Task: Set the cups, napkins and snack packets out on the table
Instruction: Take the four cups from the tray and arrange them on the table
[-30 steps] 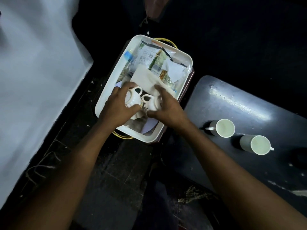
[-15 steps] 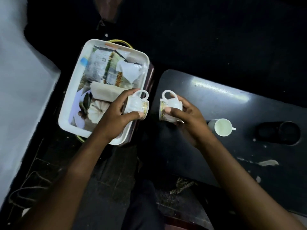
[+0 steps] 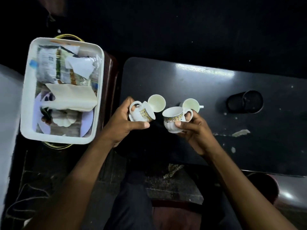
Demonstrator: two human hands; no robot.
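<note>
The dark worktop (image 3: pixel 216 130) carries two plain white cups (image 3: pixel 156 103) (image 3: pixel 191 105) standing near its left end, a black round holder (image 3: pixel 245 101) well apart, and pale scraps (image 3: pixel 240 132).

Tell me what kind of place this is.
Probably a dim room at home, set up for tea: a low dark table with cups, a white tray of snack packets and napkins beside it.

Holding a patterned cup (image 3: pixel 141 113) tilted in the left hand (image 3: pixel 123 123), another patterned cup (image 3: pixel 174 121) upright in the right hand (image 3: pixel 193 131), above the dark worktop (image 3: pixel 216 90). Sitting behind: two plain cups (image 3: pixel 157 102). Lying beside, in the white tray (image 3: pixel 99 83): napkins (image 3: pixel 73 97) and snack packets (image 3: pixel 49 65).
</note>
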